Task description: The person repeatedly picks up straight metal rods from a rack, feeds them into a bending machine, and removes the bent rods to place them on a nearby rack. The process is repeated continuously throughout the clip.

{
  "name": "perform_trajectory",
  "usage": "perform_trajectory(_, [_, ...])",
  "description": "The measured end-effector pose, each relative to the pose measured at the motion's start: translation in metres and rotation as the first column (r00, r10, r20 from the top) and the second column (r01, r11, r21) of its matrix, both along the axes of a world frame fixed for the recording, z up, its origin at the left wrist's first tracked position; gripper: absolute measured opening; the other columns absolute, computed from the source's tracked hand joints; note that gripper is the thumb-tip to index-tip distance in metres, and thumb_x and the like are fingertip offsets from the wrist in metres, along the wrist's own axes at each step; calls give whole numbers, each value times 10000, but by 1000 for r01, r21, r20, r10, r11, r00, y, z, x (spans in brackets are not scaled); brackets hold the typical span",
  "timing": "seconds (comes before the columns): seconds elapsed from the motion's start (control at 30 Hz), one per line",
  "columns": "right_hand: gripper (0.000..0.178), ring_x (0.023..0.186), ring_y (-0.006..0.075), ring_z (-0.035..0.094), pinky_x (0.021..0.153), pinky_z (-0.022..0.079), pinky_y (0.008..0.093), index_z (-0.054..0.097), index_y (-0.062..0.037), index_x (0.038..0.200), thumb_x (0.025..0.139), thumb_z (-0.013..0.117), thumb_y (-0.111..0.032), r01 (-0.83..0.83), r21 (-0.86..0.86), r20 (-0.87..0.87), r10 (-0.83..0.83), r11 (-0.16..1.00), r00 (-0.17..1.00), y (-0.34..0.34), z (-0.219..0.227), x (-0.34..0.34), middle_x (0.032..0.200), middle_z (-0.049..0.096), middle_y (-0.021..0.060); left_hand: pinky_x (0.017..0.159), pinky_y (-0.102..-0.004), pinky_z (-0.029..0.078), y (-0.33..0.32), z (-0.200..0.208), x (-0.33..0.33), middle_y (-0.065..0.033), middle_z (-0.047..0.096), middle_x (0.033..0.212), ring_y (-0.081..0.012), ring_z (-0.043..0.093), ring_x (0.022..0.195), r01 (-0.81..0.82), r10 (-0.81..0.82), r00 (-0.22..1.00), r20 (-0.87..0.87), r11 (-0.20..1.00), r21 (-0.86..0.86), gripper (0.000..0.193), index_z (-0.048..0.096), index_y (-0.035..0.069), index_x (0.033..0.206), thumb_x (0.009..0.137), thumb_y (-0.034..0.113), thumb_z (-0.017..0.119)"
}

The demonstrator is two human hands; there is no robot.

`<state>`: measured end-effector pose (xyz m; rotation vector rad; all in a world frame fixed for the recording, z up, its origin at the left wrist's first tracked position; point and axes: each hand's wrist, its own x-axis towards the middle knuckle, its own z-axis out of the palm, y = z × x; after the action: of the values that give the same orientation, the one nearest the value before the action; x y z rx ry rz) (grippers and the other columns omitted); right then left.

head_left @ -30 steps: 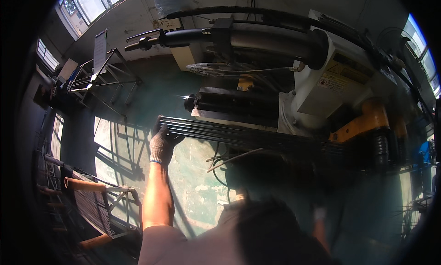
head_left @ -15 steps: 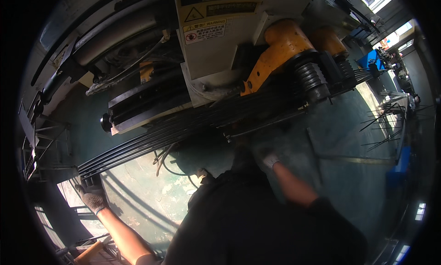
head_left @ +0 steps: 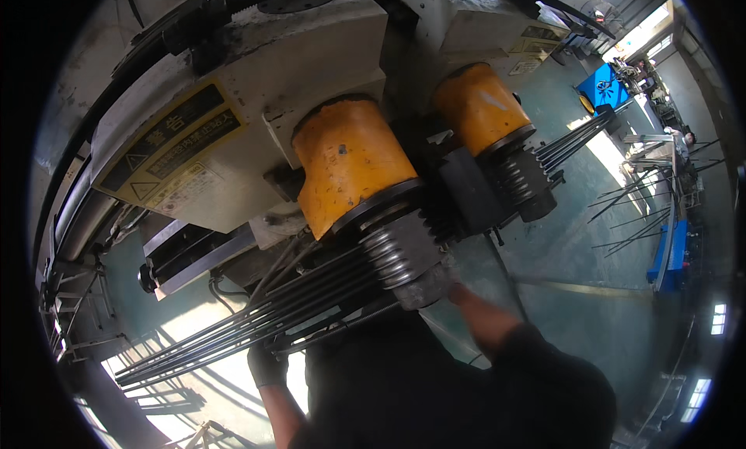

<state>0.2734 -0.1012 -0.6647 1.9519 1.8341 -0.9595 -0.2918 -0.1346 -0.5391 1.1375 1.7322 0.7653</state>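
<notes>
A bundle of long dark metal rods (head_left: 233,324) runs slantwise from the lower left through a bending machine. My left hand (head_left: 268,366), gloved and in shadow, is at the near side of the rods, against or just under them; its fingers cannot be made out. My right hand (head_left: 448,276) reaches up beside a grooved metal roller (head_left: 396,255). That roller hides most of it, so its fingers do not show. Above the roller sits an orange cylindrical housing (head_left: 353,165). A second orange housing (head_left: 482,107) with its own grooved roller (head_left: 522,177) stands farther right.
The machine's pale body (head_left: 256,146) with a yellow warning label (head_left: 171,142) overhangs the rods. At the right, thin rods lie on a rack (head_left: 660,185) near a blue machine (head_left: 602,87). A dark hose or bar crosses the green floor (head_left: 567,255).
My view has shifted, with the orange housings now nearer and larger. My left hand has come from the rods' far left end in toward my body. The right hand has moved up to the grooved roller.
</notes>
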Motion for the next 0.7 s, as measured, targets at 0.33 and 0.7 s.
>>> perform_trajectory(0.33, [505, 1273, 446, 736, 1100, 573, 525, 845, -59, 1251, 1041, 658, -478, 667, 4, -89, -664, 745, 742, -92, 20, -7, 1343, 787, 235, 1047, -381, 628, 9, -13, -20, -41, 749, 1401, -261, 758, 1238, 389, -264, 641, -720, 921, 9, 209, 813, 126, 1114, 959, 88, 679])
perform_trajectory(0.7, [562, 1373, 422, 702, 1140, 555, 515, 824, -90, 1351, 1042, 674, -534, 716, -194, 125, -707, 671, 696, -303, -8, 1, 1458, 747, 219, 917, -429, 579, -38, -86, -5, -98, 735, 1082, -275, 703, 1081, 178, -158, 838, 522, 984, 11, 157, 732, 66, 1009, 1050, 143, 602])
